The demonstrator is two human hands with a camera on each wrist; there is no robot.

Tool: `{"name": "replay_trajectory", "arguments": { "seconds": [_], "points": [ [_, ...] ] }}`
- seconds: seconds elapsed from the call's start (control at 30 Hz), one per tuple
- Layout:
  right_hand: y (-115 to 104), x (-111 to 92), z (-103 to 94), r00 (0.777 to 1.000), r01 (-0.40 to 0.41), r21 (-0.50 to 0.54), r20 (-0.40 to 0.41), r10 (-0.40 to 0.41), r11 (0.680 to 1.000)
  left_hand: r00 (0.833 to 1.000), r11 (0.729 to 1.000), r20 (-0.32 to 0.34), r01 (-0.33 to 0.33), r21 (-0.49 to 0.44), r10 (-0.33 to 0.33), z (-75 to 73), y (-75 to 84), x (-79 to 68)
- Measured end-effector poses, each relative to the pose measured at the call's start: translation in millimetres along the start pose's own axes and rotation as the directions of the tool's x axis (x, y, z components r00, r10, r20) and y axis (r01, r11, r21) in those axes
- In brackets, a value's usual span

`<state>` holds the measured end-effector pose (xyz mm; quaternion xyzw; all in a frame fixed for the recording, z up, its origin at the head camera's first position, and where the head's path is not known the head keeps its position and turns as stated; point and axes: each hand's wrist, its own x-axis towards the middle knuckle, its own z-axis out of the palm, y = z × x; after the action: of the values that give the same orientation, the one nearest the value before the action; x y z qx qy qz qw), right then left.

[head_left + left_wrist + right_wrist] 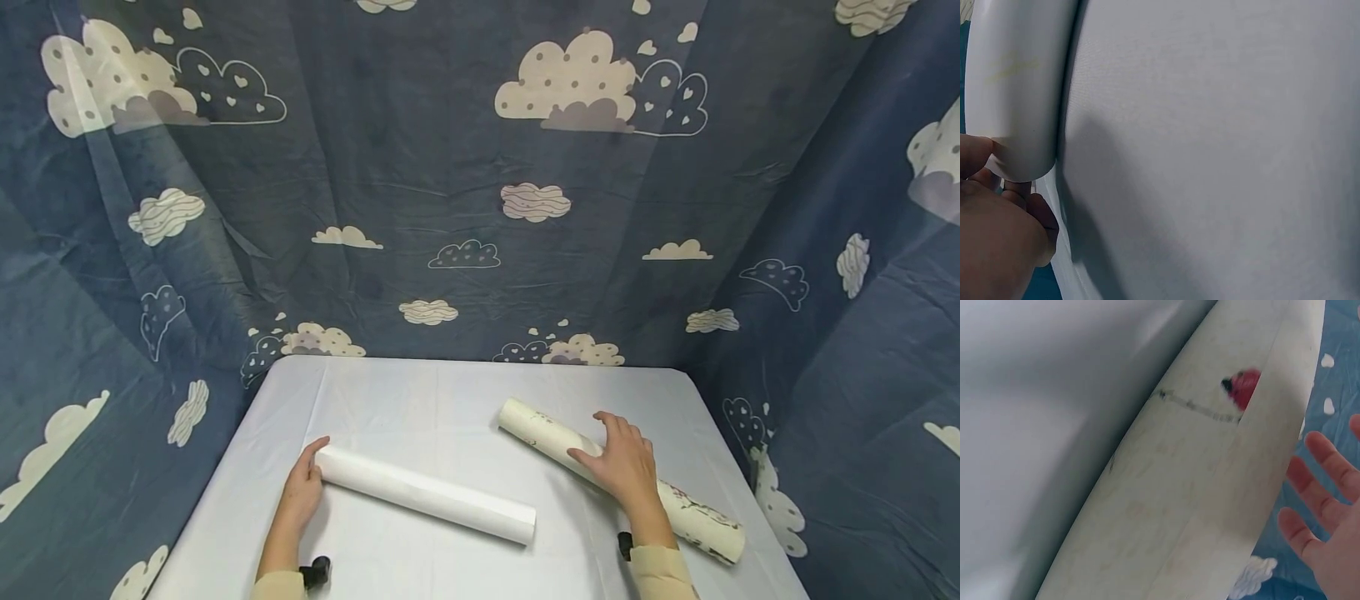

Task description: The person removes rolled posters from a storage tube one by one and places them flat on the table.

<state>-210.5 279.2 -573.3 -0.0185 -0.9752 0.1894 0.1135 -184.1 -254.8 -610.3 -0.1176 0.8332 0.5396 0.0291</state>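
Note:
A plain white roll [427, 493] lies slanted on the table, its left end nearest me on that side of the head view. My left hand [302, 487] holds this end; in the left wrist view its fingers [974, 156] curl about the end of the roll [1019, 81]. To the right lies a cream roll [701, 521] with a floral print. Over its middle, my right hand [626, 462] has its fingers spread. The right wrist view shows those fingers [1319, 487] beside the cream roll [1210, 475], not wrapped round it; whether they touch it I cannot tell.
Both rolls lie on a table with a white cloth [390, 400]. A dark blue curtain [450, 167] with cloud prints hangs behind the table and along both sides. Each wrist carries a small black device [318, 570].

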Motion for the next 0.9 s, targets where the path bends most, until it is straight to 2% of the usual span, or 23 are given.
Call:
{"name": "replay_trajectory", "arguments": {
  "seconds": [0.37,0.9],
  "points": [
    [26,-22,-11.6,0.999,-0.045,0.007,0.006,0.045,0.999,1.0,1.0,-0.001,0.002,-0.005,-0.002,0.4,2.6,-3.5],
    [62,-43,-9.8,0.99,-0.135,-0.011,0.039,0.135,0.991,1.0,1.0,0.001,0.009,-0.006,-0.009,0.2,1.9,-4.1]
  ]
}}
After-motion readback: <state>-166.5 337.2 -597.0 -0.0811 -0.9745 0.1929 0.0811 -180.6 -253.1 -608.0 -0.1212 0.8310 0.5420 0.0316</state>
